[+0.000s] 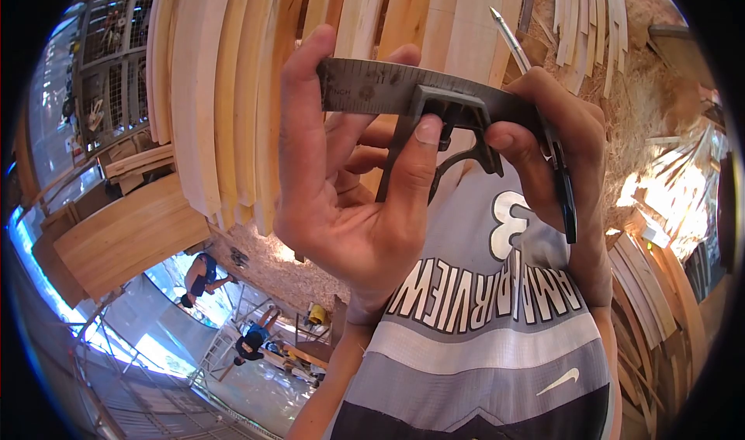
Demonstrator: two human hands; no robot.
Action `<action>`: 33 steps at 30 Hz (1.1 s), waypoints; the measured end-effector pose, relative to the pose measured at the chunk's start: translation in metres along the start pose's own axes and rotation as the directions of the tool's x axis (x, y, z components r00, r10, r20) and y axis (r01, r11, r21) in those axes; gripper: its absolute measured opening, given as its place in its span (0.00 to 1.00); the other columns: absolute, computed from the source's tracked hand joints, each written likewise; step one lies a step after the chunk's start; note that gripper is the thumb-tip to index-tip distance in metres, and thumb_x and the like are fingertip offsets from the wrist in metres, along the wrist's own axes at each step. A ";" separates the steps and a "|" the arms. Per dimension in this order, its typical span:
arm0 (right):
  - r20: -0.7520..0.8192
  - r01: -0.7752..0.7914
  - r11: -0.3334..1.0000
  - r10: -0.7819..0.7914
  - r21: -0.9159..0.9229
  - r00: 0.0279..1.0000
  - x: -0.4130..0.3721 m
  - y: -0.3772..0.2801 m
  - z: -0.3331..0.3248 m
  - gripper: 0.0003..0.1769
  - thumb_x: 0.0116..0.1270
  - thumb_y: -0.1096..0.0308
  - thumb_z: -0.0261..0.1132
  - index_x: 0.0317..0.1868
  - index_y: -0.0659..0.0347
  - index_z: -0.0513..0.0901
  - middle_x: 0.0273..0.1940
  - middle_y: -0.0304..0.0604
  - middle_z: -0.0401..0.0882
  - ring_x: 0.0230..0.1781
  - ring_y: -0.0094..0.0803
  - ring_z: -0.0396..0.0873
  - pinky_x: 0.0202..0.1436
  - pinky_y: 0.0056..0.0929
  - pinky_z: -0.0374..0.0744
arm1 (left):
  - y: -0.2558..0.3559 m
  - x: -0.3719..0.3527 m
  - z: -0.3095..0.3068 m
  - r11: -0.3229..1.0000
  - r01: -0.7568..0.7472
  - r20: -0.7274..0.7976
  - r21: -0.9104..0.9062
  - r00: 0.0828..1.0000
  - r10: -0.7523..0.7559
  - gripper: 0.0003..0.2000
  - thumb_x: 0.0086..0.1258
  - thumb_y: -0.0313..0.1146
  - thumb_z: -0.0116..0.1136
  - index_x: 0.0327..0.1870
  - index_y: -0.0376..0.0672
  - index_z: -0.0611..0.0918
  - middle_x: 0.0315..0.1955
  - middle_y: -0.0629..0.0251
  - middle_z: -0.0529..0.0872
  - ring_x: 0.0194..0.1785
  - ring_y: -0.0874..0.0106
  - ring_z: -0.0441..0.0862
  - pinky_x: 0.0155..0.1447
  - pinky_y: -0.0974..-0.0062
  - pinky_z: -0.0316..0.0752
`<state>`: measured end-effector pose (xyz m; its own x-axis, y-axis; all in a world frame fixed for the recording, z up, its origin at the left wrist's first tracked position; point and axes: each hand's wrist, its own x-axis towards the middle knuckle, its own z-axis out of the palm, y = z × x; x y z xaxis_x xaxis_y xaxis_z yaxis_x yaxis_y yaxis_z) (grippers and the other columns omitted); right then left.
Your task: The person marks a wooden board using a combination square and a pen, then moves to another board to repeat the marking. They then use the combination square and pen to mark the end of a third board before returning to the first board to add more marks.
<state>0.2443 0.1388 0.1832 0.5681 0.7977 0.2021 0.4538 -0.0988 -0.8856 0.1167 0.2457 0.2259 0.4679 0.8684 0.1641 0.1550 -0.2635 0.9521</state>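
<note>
A metal combination square [365,83] is held up in front of the chest, its blade lying roughly crosswise. My left hand [353,192] grips it, the thumb pressed on the square's head and a finger touching the blade's left end. The thumb and index finger of my right hand [570,141] pinch the blade near its right end. A pen [560,180] with a silver tip and black barrel is also held in my right hand, its tip pointing up and away from me. Some fingers are hidden behind the square.
Long wooden boards [206,91] lie side by side beyond my hands. More strips are at the upper right [586,21] and lower right [644,292]. A wide plank [128,234] lies at the left. Two other people [203,275] [252,341] are at the lower left, beside scaffolding.
</note>
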 end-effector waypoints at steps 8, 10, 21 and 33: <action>0.008 -0.021 0.999 0.020 0.036 1.000 0.001 0.000 0.001 0.24 0.71 0.50 0.75 0.37 0.65 0.80 0.21 0.39 0.77 0.20 0.26 0.74 0.25 0.28 0.68 | -0.004 0.001 -0.001 0.999 0.013 -0.001 -0.030 1.000 -0.013 0.38 0.65 0.23 0.73 0.77 0.39 0.69 0.55 0.37 0.89 0.41 0.75 0.90 0.42 0.85 0.81; 0.008 -0.035 0.998 0.034 0.054 0.999 0.000 -0.004 0.000 0.23 0.71 0.51 0.75 0.38 0.65 0.80 0.21 0.39 0.77 0.20 0.26 0.74 0.25 0.27 0.68 | -0.006 0.003 -0.001 0.983 0.024 0.043 -0.184 0.999 -0.017 0.40 0.63 0.23 0.75 0.77 0.39 0.68 0.55 0.40 0.88 0.44 0.74 0.88 0.47 0.83 0.81; -0.022 -0.022 0.999 0.021 -0.040 1.000 0.000 -0.005 0.003 0.22 0.70 0.54 0.75 0.38 0.66 0.80 0.22 0.42 0.76 0.21 0.29 0.74 0.27 0.29 0.71 | -0.015 -0.007 -0.013 0.962 0.234 0.132 -0.140 0.967 -0.216 0.32 0.62 0.20 0.77 0.65 0.38 0.70 0.42 0.59 0.86 0.46 0.72 0.87 0.48 0.78 0.83; -0.014 -0.005 0.997 0.004 -0.072 1.000 0.000 -0.005 0.000 0.21 0.71 0.55 0.75 0.37 0.66 0.80 0.22 0.44 0.77 0.20 0.32 0.74 0.27 0.30 0.71 | -0.017 -0.006 -0.017 0.933 0.304 0.184 -0.192 0.945 -0.270 0.17 0.66 0.22 0.74 0.52 0.33 0.80 0.42 0.59 0.88 0.46 0.73 0.88 0.51 0.76 0.84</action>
<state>0.2417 0.1397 0.1878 0.5793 0.7892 0.2041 0.4991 -0.1455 -0.8543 0.0961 0.2519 0.2133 0.5609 0.8143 -0.1494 0.1199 0.0986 0.9879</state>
